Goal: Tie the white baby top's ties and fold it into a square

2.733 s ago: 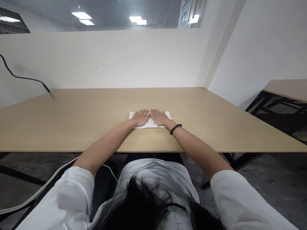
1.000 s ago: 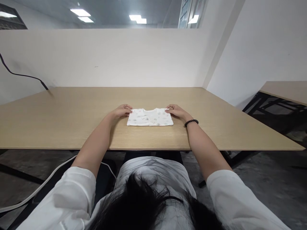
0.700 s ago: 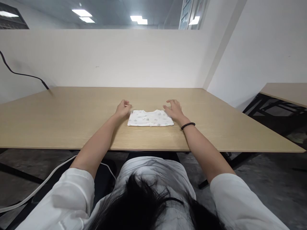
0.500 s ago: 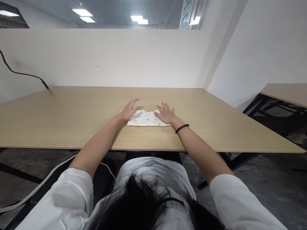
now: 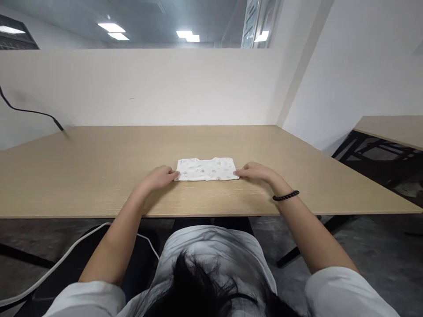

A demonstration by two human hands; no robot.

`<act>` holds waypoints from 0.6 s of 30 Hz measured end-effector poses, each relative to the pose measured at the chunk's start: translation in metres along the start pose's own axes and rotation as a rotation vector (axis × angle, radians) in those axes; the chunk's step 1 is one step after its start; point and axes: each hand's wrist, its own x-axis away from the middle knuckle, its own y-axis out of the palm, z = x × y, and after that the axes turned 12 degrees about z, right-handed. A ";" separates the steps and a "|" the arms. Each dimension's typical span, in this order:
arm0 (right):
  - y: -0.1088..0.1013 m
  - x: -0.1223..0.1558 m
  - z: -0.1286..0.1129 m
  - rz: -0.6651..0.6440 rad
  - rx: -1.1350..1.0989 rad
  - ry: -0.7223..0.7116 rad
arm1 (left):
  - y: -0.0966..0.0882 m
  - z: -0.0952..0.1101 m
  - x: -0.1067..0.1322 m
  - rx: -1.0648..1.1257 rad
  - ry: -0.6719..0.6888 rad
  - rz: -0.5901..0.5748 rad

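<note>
A small white garment with a faint print (image 5: 206, 169) lies folded into a neat rectangle on the wooden table (image 5: 99, 167), near its front edge. My left hand (image 5: 159, 177) rests at the garment's near left corner, fingers curled with the fingertips pinching the cloth edge. My right hand (image 5: 256, 171), with a black bead bracelet (image 5: 286, 196) on the wrist, does the same at the near right corner.
White partition walls (image 5: 165, 88) close off the table's back and right side. A black cable (image 5: 29, 112) hangs at the far left. A second table (image 5: 390, 127) with a black frame stands to the right. A white cable (image 5: 56, 264) runs under the table by my lap.
My hands lay flat on the garment's middle, moved to its far corners, swept over it, and now have drawn back to its near corners. The garment sits slightly nearer to me.
</note>
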 end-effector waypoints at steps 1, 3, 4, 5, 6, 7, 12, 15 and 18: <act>0.001 0.006 0.000 -0.060 -0.053 -0.042 | 0.001 0.003 0.012 0.039 0.011 0.030; 0.007 0.015 -0.002 -0.100 -0.128 -0.093 | 0.006 0.010 0.031 0.103 -0.005 0.131; 0.010 0.018 -0.003 -0.088 -0.155 -0.107 | 0.009 0.013 0.037 0.121 -0.021 0.173; 0.012 0.020 -0.004 -0.074 -0.179 -0.112 | 0.012 0.015 0.040 0.137 -0.036 0.206; 0.014 0.021 -0.005 -0.061 -0.204 -0.110 | 0.015 0.017 0.042 0.151 -0.047 0.225; 0.016 0.023 -0.004 -0.053 -0.231 -0.105 | 0.017 0.017 0.043 0.166 -0.055 0.232; 0.022 0.024 0.001 0.060 -0.288 -0.036 | 0.022 0.013 0.041 0.247 -0.074 0.251; 0.028 0.021 0.001 0.183 -0.315 0.030 | 0.023 0.009 0.040 0.291 -0.087 0.259; 0.030 0.020 0.002 0.192 -0.335 0.028 | 0.023 0.004 0.041 0.281 -0.117 0.277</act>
